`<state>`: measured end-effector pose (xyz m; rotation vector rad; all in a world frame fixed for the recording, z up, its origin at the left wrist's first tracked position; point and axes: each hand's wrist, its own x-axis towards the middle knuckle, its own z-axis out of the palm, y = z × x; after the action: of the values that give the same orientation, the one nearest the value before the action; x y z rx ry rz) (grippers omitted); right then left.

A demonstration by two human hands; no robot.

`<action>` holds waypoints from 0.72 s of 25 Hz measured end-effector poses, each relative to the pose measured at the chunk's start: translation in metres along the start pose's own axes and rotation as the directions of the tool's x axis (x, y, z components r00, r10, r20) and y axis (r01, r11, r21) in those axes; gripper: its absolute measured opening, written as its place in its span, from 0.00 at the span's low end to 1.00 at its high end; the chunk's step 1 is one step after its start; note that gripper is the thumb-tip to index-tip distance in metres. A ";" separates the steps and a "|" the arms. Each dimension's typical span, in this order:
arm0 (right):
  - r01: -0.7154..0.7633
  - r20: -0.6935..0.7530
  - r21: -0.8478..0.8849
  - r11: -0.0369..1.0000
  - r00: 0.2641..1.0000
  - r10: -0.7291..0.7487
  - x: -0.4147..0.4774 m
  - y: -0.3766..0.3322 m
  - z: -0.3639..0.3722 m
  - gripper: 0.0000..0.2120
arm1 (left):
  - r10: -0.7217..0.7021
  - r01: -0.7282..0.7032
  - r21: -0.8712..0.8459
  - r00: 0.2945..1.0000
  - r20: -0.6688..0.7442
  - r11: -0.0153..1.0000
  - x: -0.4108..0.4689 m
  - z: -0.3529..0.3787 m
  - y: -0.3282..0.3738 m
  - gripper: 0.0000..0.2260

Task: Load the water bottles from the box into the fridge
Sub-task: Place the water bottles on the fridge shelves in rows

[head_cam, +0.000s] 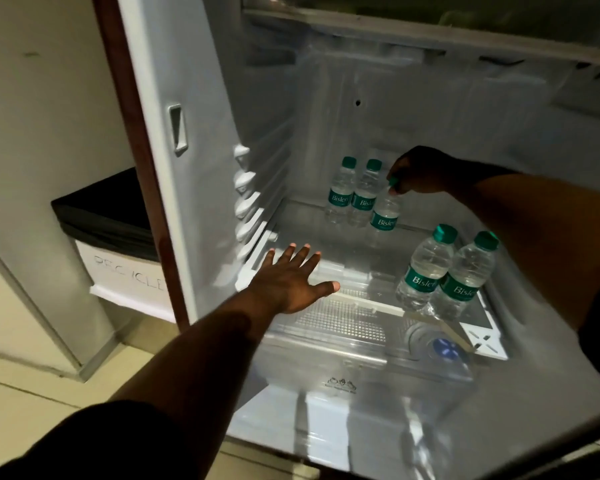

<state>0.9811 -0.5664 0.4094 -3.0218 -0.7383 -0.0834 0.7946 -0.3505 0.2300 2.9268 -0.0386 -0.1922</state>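
1. My left hand (291, 282): lay spread, empty, on the fridge shelf (347, 251) front.
2. Front bottles (426, 268), two: stood upright at its 3 o'clock.
3. My right hand (420, 171): pinched the cap of the held bottle (385, 213), which stood upright at 1 o'clock, beside the back pair (342, 192).

The clear shelf (326, 244) in the fridge (395, 116) carries green-capped water bottles. A back pair (352, 200) stands upright and touching near the rear wall. A third bottle (385, 218) is just in front of them, slightly tilted; whether its base rests on the shelf is unclear. A front pair (442, 284) stands touching near the right front edge.
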 end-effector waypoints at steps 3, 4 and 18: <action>-0.005 0.005 0.010 1.000 1.000 0.005 -0.019 -0.009 -0.002 0.18 | 0.005 -0.005 -0.001 1.000 0.005 1.000 0.002 0.000 -0.001 0.43; 0.000 0.004 0.013 1.000 1.000 0.000 -0.026 -0.012 -0.002 0.18 | 0.007 -0.007 -0.001 1.000 0.007 1.000 0.002 0.000 -0.001 0.43; -0.038 0.073 0.064 0.997 0.997 0.033 -0.110 -0.047 -0.011 0.16 | 0.018 -0.018 0.022 1.000 -0.002 1.000 0.008 0.003 -0.003 0.45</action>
<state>0.8617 -0.5757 0.4144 -2.9878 -0.6781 0.0491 0.8021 -0.3484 0.2260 2.9475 -0.0674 -0.1864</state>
